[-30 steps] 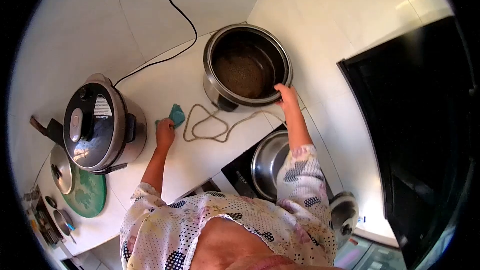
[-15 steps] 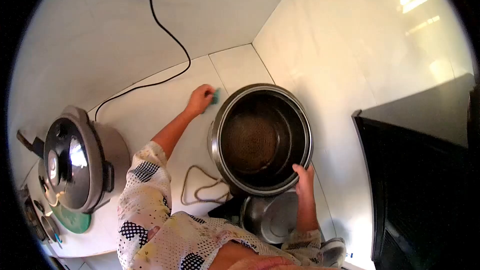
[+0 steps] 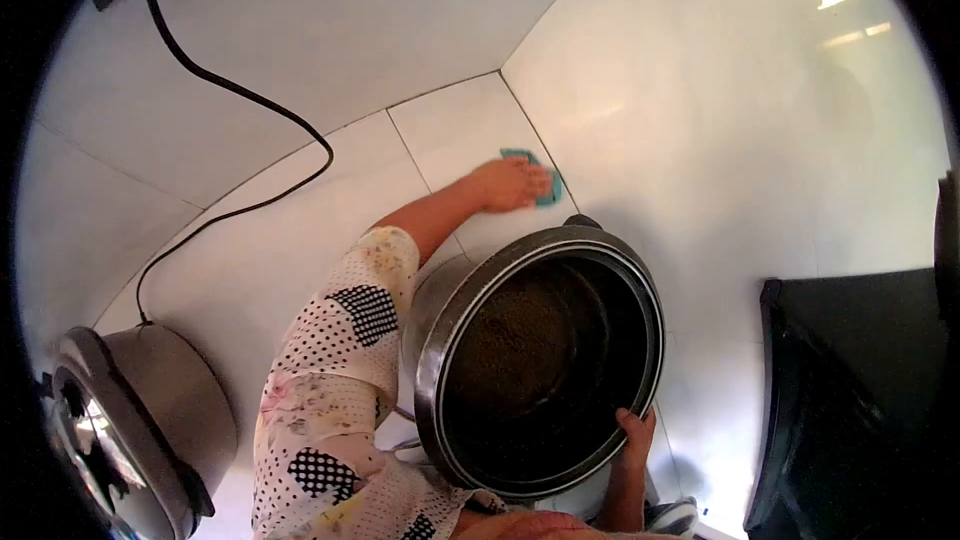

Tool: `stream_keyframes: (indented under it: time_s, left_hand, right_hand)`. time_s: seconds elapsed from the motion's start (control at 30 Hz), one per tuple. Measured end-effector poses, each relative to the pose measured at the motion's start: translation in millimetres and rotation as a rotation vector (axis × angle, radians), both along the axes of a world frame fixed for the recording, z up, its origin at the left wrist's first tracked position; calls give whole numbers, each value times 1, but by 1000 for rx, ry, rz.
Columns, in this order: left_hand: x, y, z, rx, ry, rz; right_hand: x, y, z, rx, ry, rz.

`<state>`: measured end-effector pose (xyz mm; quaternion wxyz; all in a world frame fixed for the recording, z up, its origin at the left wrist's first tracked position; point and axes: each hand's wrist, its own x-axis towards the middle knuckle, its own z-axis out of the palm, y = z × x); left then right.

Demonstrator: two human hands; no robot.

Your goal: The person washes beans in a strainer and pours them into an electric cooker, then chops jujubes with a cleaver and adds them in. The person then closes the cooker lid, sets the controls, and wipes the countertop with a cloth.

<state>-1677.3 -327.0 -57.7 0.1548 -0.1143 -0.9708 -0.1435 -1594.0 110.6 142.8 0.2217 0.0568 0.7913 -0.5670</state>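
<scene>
My left hand (image 3: 510,186) presses a teal cloth (image 3: 549,190) flat on the white tiled surface (image 3: 455,130), near the corner where the walls meet. Its fingers lie over the cloth. A large dark pot (image 3: 430,390) with a metallic rim leans towards me, its opening facing up; the inside bottom looks brown and speckled. My right hand (image 3: 635,435) grips the pot's rim at the lower right, thumb over the edge and the other fingers mostly hidden behind it.
A grey cooker with a dark lid (image 3: 170,380) stands at the lower left. A black cable (image 3: 250,97) runs from it up to a dark object at the top left. A black appliance (image 3: 850,390) is on the right. Part of a metal item shows below the pot.
My left hand has moved right with the cloth, to behind the pot. The pot appears nearer and more tilted. The view has shifted, so the cooker sits further left and lower.
</scene>
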Motion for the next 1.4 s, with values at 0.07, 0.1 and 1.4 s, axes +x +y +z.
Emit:
stream_keyframes:
  time_s: [0.07,0.1,1.4]
  left_hand:
    - [-13,-23,9,37,22,234]
    - [-15,-35,15,50,-17,355]
    - [271,-53,6,-24,50,1220]
  right_hand:
    - [1,-4,9,17,6,5]
    - [0,-2,8,15,17,1]
    - [-23,-8,-6,-259,152,179]
